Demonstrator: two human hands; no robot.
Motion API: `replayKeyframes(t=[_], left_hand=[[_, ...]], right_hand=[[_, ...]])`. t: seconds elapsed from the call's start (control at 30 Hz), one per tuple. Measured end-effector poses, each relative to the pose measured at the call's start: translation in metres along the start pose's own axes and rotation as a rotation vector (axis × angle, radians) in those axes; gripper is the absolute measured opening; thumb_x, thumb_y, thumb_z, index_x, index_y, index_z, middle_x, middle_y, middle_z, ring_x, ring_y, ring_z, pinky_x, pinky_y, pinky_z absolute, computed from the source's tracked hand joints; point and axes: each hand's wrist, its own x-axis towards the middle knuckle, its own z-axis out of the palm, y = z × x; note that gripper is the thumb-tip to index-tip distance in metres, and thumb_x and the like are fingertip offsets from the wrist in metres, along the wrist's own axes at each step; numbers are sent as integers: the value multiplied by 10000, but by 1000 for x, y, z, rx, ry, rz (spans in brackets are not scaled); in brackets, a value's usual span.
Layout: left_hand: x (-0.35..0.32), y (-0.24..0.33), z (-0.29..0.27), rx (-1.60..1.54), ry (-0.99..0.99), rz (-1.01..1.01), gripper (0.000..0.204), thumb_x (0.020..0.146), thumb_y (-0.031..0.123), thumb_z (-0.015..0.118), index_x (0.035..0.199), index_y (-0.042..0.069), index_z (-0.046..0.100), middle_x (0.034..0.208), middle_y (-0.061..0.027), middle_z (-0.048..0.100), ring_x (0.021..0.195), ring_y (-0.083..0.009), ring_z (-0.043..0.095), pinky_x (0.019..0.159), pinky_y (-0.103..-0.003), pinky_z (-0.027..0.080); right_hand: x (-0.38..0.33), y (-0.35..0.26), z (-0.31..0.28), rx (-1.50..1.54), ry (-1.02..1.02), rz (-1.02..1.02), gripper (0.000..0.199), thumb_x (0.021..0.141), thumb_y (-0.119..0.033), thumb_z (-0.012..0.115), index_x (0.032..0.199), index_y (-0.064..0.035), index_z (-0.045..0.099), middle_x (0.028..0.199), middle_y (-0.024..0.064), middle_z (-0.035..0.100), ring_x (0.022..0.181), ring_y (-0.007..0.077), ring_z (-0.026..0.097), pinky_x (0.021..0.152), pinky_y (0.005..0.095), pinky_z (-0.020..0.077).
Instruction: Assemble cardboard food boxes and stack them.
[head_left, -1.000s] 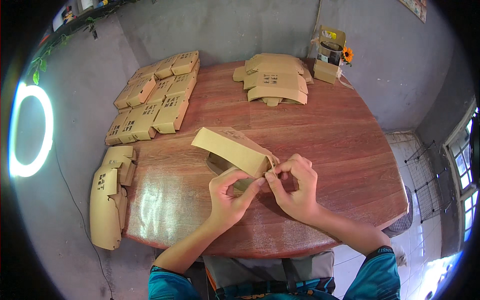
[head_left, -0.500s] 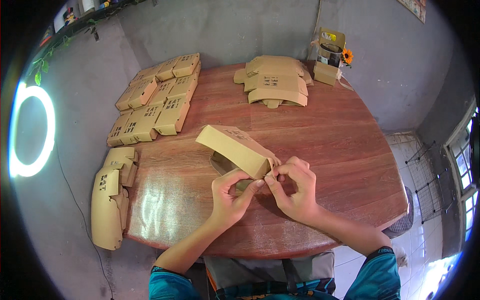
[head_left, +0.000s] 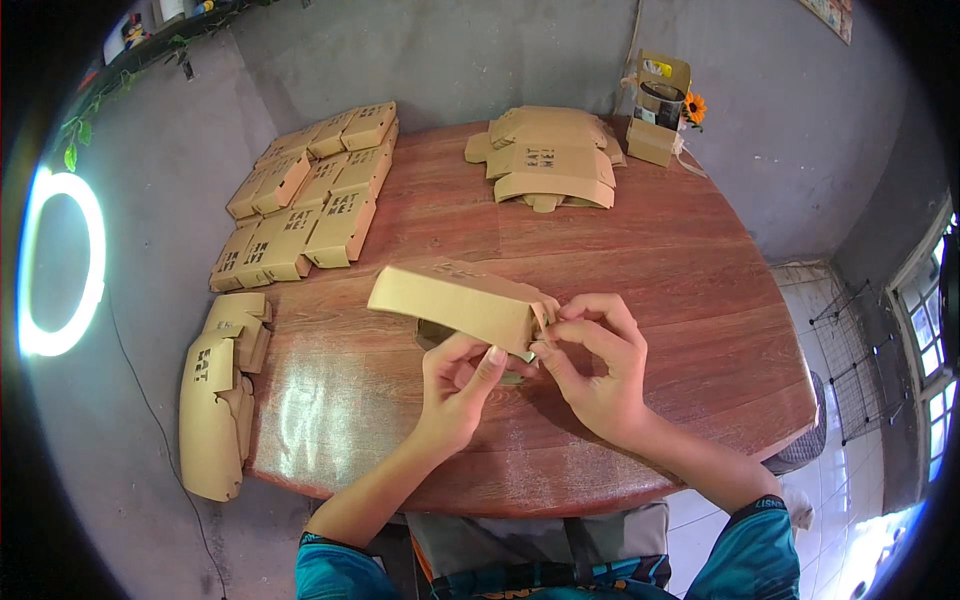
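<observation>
A partly folded brown cardboard box (head_left: 452,306) is held tilted above the middle of the table (head_left: 690,300). My left hand (head_left: 458,388) pinches its lower near edge, with the thumb on the outside and the fingers partly hidden under the box. My right hand (head_left: 604,362) grips the small flaps at the box's right end between thumb and fingers. Dark printing shows on the panel facing away from me. The box's underside is mostly hidden by its front panel and my left hand.
Several closed boxes (head_left: 340,225) stand in rows at the back left. Flat box blanks (head_left: 548,160) are stacked at the back, and more blanks (head_left: 212,420) overhang the left edge. An open carton (head_left: 652,145) with a dark jar and an orange flower (head_left: 695,107) stand at the back right.
The box's left end has swung left and slightly down, so its long side lies flatter. My right hand has shifted a little right, with its fingers more raised at the end flaps.
</observation>
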Motion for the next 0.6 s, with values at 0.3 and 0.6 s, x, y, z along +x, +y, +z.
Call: replayKeyframes(t=[0.3,0.6], left_hand=[[-7,-13,-17,320,-54,215,181,1003,-8,594,1168,-67,639,987,-53,713,855,-61,656,723,-197,523],[-10,-10,-9,548,-29,300,177,1007,-2,578,1158,-69,644,987,-33,684,895,-37,615,745,-200,494]], right_hand=[[-3,-3,-3,-72,-37,-114,198,727,-140,870,860,-142,723,982,-36,732,877,122,656,888,360,339],[-7,0,0,-106,-21,-264,213,683,-156,894,823,-141,734,997,-55,698,879,125,644,887,375,323]])
